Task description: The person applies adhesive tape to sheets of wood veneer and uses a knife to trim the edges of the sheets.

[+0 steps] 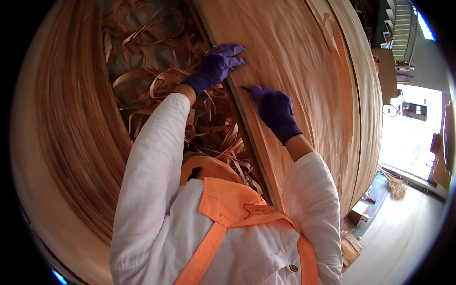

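Note:
My left hand (pixel 219 61), in a purple glove, reaches over the near-left edge of a stack of thin wood veneer sheets (pixel 289 61). Its fingers are apart and rest on the top sheet, nothing held in them. To its right, my right hand (pixel 277 110), also gloved in purple, is closed around a small knife. Only the dark, slim tip of the knife (pixel 246 89) shows, pointing left toward the sheet's edge; the grip is hidden in the fist. A long dark edge strip (pixel 247 135) runs along the side of the stack, below both hands.
Curled veneer offcuts (pixel 161 83) heap in the gap left of the stack. Another tall pile of brown veneer (pixel 76 118) stands farther left. A torn strip (pixel 335 35) lifts at the far right. A straw broom (pixel 396 187) is on the floor by a bright doorway.

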A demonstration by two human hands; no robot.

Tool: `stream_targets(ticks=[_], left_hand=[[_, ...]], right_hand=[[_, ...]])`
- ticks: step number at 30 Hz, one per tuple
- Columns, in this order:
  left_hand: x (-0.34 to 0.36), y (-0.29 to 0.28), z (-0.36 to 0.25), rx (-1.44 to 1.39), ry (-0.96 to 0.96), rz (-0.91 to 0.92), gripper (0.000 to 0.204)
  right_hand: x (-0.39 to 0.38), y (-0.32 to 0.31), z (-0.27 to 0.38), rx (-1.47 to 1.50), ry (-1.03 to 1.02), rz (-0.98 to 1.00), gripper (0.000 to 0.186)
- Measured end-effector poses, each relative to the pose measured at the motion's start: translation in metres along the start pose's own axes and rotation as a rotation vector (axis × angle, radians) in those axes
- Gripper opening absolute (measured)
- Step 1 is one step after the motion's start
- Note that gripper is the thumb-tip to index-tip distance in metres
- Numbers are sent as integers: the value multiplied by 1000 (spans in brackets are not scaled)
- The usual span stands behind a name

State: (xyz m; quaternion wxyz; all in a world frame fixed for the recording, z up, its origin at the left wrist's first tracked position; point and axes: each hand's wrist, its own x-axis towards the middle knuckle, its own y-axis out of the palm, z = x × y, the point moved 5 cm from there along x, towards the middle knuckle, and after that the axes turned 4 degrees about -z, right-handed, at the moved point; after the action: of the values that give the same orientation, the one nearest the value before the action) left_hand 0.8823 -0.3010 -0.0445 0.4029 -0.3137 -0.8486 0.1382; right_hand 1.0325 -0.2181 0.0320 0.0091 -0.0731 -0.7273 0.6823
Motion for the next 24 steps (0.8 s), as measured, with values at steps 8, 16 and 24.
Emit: stream_targets(ticks=[8, 16, 24], left_hand=[[-2, 16, 20, -481, -413, 65, 29], [1, -8, 13, -7, 48, 148, 32], [-7, 63, -190, 166, 337, 347, 32]], right_hand=[[-85, 9, -37, -2, 245, 106, 8], [-218, 20, -62, 3, 467, 66, 10], [-227, 27, -61, 103, 624, -34, 11]])
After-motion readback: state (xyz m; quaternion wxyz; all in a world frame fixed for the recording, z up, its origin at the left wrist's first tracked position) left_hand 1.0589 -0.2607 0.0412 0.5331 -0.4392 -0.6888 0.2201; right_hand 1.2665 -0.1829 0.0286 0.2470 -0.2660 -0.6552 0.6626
